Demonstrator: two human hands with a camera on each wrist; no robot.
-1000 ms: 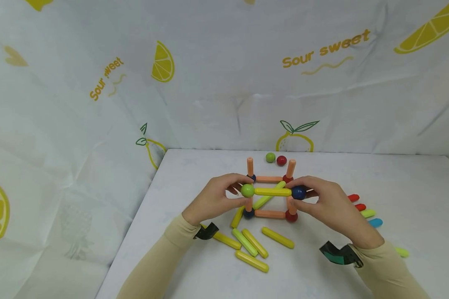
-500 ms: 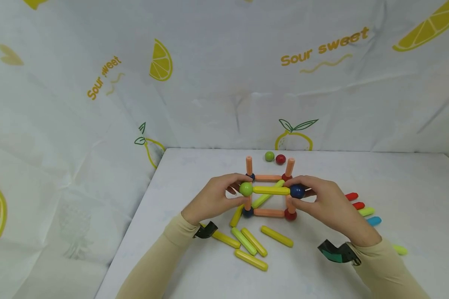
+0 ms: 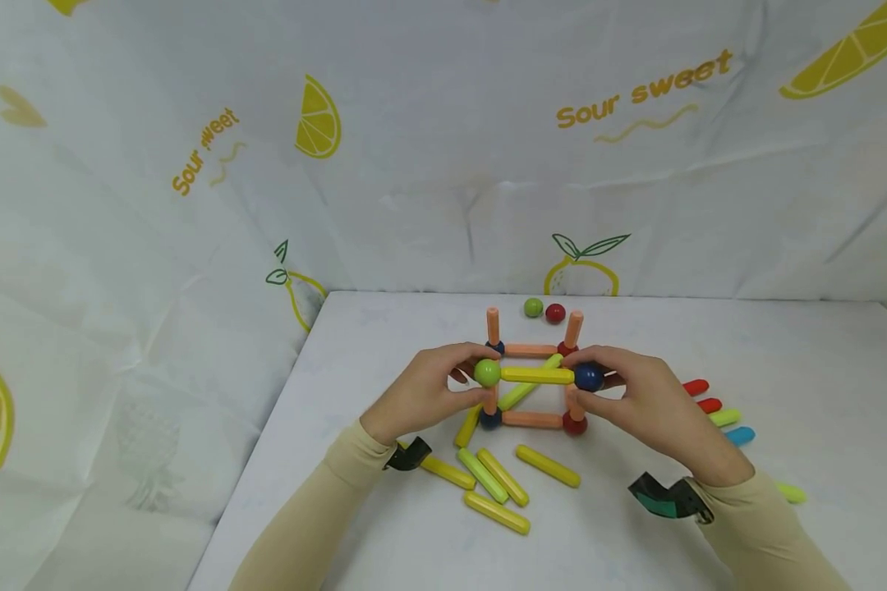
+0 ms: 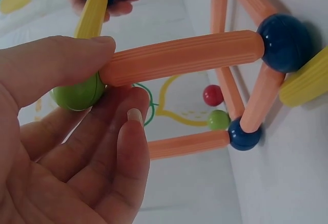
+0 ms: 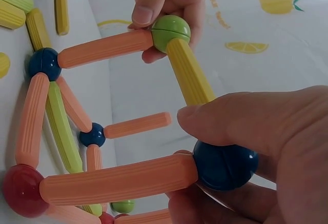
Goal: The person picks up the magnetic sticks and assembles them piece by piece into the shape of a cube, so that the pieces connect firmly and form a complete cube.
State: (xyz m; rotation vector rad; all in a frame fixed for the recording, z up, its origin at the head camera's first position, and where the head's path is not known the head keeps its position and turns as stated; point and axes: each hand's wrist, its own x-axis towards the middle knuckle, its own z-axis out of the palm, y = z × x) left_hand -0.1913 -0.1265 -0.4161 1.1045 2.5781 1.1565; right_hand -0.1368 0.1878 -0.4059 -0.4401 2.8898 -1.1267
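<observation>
A frame of orange rods (image 3: 534, 420) with blue and red balls at its base corners stands on the table. Across its two near uprights lies a yellow rod (image 3: 538, 376) with a green ball (image 3: 488, 373) at its left end and a dark blue ball (image 3: 589, 377) at its right. My left hand (image 3: 429, 392) pinches the green ball where it meets the left upright (image 4: 184, 55). My right hand (image 3: 643, 402) grips the blue ball, which touches the top of the right upright (image 5: 120, 180). Both far uprights (image 3: 493, 327) have bare tops.
Several loose yellow and lime rods (image 3: 497, 512) lie in front of the frame, and a lime rod (image 3: 521, 396) lies inside it. Behind stand a loose green ball (image 3: 533, 308) and a red ball (image 3: 555, 313). Red, lime and blue rods (image 3: 741, 436) lie at the right.
</observation>
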